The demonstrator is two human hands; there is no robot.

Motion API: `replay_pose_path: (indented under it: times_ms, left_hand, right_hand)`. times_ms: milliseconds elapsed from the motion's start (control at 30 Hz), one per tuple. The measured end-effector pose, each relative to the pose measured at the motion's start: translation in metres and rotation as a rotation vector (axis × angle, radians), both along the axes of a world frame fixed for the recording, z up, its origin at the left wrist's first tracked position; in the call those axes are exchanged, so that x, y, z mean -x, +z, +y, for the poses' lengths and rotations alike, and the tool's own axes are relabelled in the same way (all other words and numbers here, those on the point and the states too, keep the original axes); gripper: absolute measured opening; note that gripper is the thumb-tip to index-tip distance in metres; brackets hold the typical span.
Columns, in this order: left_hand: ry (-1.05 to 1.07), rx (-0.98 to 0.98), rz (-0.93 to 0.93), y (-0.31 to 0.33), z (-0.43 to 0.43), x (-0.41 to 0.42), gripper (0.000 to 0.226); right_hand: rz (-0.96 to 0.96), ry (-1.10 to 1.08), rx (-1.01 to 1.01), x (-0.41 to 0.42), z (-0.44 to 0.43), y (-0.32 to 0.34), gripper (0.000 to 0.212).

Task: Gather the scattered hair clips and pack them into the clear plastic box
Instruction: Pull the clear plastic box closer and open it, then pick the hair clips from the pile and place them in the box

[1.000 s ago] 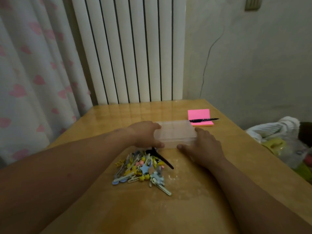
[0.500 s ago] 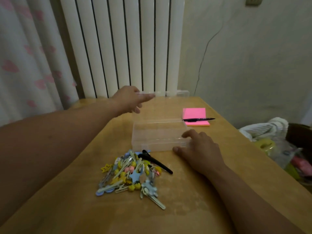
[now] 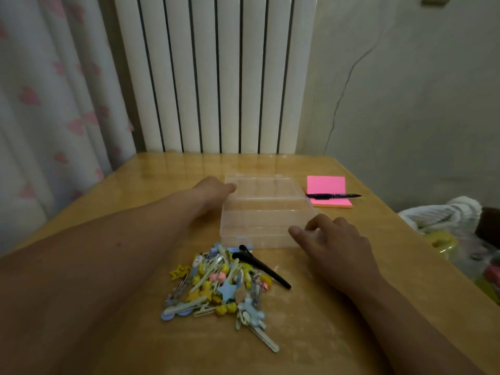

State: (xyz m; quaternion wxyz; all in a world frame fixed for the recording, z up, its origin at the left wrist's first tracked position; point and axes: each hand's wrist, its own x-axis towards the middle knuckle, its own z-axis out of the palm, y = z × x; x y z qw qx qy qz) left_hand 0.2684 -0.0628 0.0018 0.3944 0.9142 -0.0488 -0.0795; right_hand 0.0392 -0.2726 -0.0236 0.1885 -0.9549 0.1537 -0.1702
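Moved since earlier: the left hand has come down from in front of the white ribbed radiator. The flat clear plastic lid it held in the air now lies low, just behind the box.
Head view, left hand: it reaches far forward, and a fingertip touches the lid's left edge. The other fingers are hidden behind the hand, so I cannot tell whether it still pinches the lid.
Head view, right hand: the right hand holds the near right corner of the clear rectangular plastic box. Its fingers curl over the rim and its thumb stretches along the front wall.
Box: it stands open on the glossy wooden table, between the two hands.
Clips: the heap of small pastel yellow, blue and pink hair clips lies just left of the right wrist and nearer than the box, outside it.
Black clip: a long black plastic hair clip rests on the heap's far right side, close below the right thumb.
Beyond the right hand: a pink pad of sticky notes has a black pen lying across it.
Left of the left arm: a white curtain with pink hearts.
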Motion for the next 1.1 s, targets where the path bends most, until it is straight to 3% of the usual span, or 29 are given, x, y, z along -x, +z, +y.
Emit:
replay_pose_path:
  times_ms: [133, 200, 300, 400, 500, 633, 800, 933, 1100]
  left_hand:
    - [-0.048, 0.06, -0.114, -0.008, 0.028, 0.039, 0.066]
    - [-0.023, 0.134, -0.189, -0.02, 0.048, 0.064, 0.061]
    - [0.039, 0.254, -0.279, -0.034, 0.072, 0.091, 0.04]
    - [0.094, 0.344, -0.32, -0.035, 0.08, 0.101, 0.022]
    - [0.065, 0.33, -0.337, -0.034, 0.077, 0.104, 0.017]
    - [0.019, 0.295, -0.364, -0.039, 0.077, 0.102, 0.016]
    - [0.011, 0.373, -0.339, -0.037, 0.076, 0.098, 0.019]
    - [0.004, 0.351, -0.344, -0.038, 0.074, 0.098, 0.022]
    - [0.014, 0.364, -0.336, -0.038, 0.075, 0.099, 0.021]
  right_hand:
    - [-0.061, -0.04, -0.043, 0.005, 0.004, 0.004, 0.065]
    - [-0.186, -0.046, -0.021, 0.009, 0.007, 0.01, 0.061]
    - [-0.39, 0.144, -0.005, 0.018, 0.02, 0.018, 0.033]
    - [-0.153, 0.421, -0.064, 0.022, 0.041, 0.015, 0.022]
    - [0.03, 0.512, -0.053, 0.018, 0.054, 0.01, 0.006]
    - [0.048, 0.531, -0.142, 0.02, 0.046, 0.01, 0.011]
    - [-0.09, 0.607, -0.197, 0.025, 0.046, 0.019, 0.023]
    - [0.056, 0.777, -0.191, 0.027, 0.058, 0.03, 0.03]
    - [0.108, 0.789, -0.084, 0.022, 0.069, 0.028, 0.021]
